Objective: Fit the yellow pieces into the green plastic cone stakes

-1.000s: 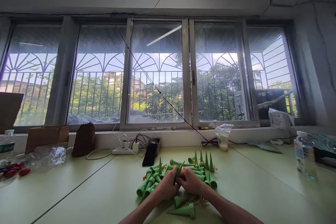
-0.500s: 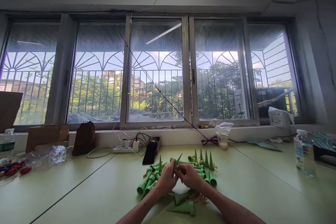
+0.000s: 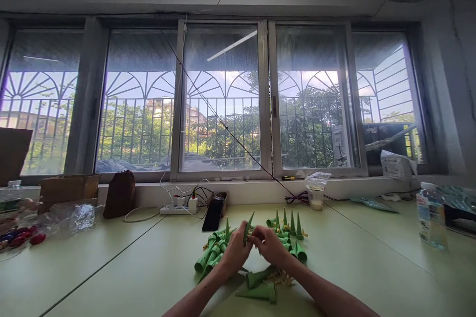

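Note:
My left hand [image 3: 236, 251] is wrapped round a green plastic cone spike [image 3: 249, 224], its tip pointing up and slightly right. Against the side of this spike, the thumb and fingers of my right hand [image 3: 270, 245] are pinched together; what lies between them is too small to make out. Left of my hands lies a pile of green cone spikes [image 3: 212, 253]. More stand upright on the right, such as one spike [image 3: 292, 223] with small yellow parts near its base. Below my wrists rest a loose green spike [image 3: 258, 293] and a heap of small yellowish pieces [image 3: 281, 278].
Behind the spikes lie a black phone [image 3: 212, 215] and a white power strip [image 3: 178, 210] with cables. A plastic cup [image 3: 316, 199] stands at the back. To the right is a clear bottle [image 3: 431, 218]; on the left, a brown pouch [image 3: 119, 195] and crumpled plastic [image 3: 82, 219].
The held spike has turned a little more upright and shifted slightly left. My right fingers stay close against it, with only a small shift.

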The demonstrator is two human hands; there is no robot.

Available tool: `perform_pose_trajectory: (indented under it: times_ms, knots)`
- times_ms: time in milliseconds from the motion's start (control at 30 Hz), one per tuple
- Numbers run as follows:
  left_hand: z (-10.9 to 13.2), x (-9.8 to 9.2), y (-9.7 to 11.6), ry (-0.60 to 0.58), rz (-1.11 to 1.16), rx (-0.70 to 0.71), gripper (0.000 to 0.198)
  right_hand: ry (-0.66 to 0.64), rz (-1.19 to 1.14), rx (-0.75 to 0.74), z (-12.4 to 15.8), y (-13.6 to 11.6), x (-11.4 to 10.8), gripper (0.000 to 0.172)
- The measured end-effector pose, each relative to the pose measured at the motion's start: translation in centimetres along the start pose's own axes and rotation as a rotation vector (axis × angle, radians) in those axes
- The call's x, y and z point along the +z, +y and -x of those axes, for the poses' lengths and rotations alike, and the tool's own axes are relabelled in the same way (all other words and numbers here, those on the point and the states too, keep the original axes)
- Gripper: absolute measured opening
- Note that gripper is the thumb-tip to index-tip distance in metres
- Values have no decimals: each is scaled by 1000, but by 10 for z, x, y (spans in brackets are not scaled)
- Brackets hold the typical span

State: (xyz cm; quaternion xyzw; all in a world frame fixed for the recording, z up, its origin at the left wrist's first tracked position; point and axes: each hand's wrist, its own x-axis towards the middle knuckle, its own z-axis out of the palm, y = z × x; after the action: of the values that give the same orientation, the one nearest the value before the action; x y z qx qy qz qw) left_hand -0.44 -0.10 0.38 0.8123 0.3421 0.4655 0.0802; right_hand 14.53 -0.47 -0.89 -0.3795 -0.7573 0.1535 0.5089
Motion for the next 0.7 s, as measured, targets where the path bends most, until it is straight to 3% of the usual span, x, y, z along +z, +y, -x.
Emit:
perform_pose_trajectory:
  times_ms: [700]
  knots:
    - [-1,3,-4,-9,-42,-8,12,-11,0,-53,0,2,-1,21]
